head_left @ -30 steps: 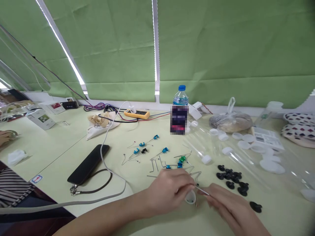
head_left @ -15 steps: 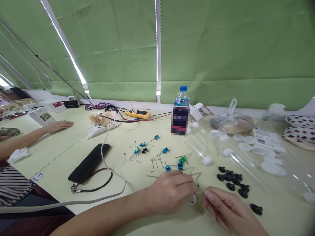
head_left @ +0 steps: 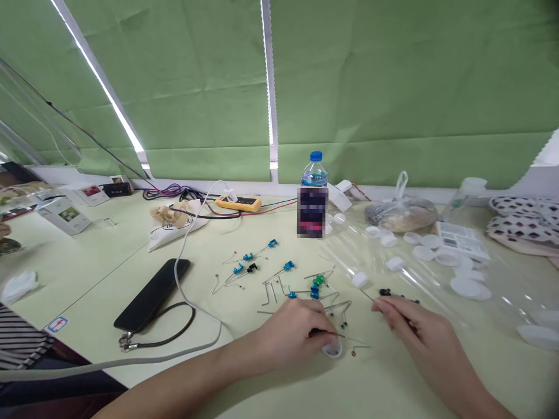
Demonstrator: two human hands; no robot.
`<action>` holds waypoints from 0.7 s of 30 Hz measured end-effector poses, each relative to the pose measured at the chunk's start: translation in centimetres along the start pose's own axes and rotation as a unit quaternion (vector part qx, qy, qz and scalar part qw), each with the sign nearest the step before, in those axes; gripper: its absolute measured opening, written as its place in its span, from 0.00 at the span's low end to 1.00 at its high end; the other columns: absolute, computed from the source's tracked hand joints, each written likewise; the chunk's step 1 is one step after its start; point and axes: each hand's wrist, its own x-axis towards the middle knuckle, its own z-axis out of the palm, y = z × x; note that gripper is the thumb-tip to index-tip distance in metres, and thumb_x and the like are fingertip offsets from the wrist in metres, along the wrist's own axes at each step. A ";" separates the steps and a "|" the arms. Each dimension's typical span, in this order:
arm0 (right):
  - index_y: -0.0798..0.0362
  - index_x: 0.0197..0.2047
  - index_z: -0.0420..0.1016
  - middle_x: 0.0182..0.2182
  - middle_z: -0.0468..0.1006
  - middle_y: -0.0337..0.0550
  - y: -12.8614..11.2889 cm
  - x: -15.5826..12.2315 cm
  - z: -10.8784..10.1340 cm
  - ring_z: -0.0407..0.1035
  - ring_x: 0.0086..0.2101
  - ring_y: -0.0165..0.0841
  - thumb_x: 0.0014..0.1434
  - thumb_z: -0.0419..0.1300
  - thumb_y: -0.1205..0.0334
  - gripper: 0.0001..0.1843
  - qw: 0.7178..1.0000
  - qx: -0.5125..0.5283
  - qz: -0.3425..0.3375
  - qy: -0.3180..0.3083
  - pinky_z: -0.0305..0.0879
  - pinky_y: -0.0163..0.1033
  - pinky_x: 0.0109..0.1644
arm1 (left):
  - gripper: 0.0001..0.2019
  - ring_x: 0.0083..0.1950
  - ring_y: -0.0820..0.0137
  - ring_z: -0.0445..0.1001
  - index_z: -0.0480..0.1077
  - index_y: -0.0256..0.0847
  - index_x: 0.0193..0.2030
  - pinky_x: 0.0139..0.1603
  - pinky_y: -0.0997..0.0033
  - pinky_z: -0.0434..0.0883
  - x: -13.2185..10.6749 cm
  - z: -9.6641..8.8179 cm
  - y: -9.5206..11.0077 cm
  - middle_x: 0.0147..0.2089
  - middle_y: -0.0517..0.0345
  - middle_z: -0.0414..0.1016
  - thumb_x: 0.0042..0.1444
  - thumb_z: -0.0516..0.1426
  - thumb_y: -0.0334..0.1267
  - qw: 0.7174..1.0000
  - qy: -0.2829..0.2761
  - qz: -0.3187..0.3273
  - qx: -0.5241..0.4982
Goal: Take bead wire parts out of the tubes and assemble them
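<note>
My left hand (head_left: 301, 326) is closed in a pinch on a thin wire (head_left: 351, 339) with a dark part near the fingertips. Right by those fingers is a small white round cap (head_left: 333, 349), its inside facing up. A short bent wire with a reddish end (head_left: 353, 352) lies just right of the cap. My right hand (head_left: 408, 320) pinches a thin metal wire (head_left: 367, 296) that sticks out to the left. Black suction-cup-like pieces (head_left: 385, 292) are mostly hidden behind this hand. Bent metal wires with blue clips (head_left: 314, 292) and a green clip (head_left: 319, 280) lie beyond my left hand.
Clear plastic tubes (head_left: 423, 285) and white caps (head_left: 469, 287) spread across the right. At the back stand a bottle (head_left: 315, 174) and a yellow multimeter-like device (head_left: 238, 202). A black phone (head_left: 152, 294) and a white cable (head_left: 220, 326) lie left. A striped sleeve (head_left: 21, 334) shows at far left.
My right hand has moved up and right, away from my left hand, to the black pieces, and a wire now shows in its fingers. The other person's arm has drawn back left.
</note>
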 end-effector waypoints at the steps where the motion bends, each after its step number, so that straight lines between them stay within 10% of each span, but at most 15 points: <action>1: 0.49 0.33 0.74 0.29 0.78 0.38 -0.1 0.0 0.0 0.70 0.25 0.32 0.64 0.49 0.52 0.17 1.000 0.015 0.012 -0.002 0.65 0.34 0.30 | 0.10 0.35 0.73 0.73 0.78 0.41 0.39 0.38 0.78 0.66 -0.1 0.1 0.1 0.33 0.56 0.75 0.61 0.54 0.38 1.000 -0.004 0.001 0.003; 16: 0.49 0.32 0.72 0.21 0.66 0.35 -0.5 -0.5 0.5 0.63 0.23 0.32 0.64 0.49 0.49 0.17 0.993 0.093 0.058 -0.040 0.55 0.34 0.26 | 0.15 0.30 0.68 0.71 0.72 0.39 0.32 0.29 0.73 0.59 1.6 -2.2 -5.1 0.28 0.56 0.73 0.64 0.47 0.37 0.961 0.101 -0.128 0.225; 21: 0.49 0.31 0.70 0.22 0.64 0.35 -0.8 -0.7 0.5 0.62 0.24 0.31 0.64 0.48 0.50 0.17 0.992 0.105 0.045 -0.049 0.54 0.35 0.27 | 0.15 0.33 0.65 0.73 0.71 0.40 0.45 0.31 0.72 0.63 1.5 -1.2 -5.0 0.36 0.53 0.75 0.61 0.53 0.48 0.955 0.100 -0.119 0.252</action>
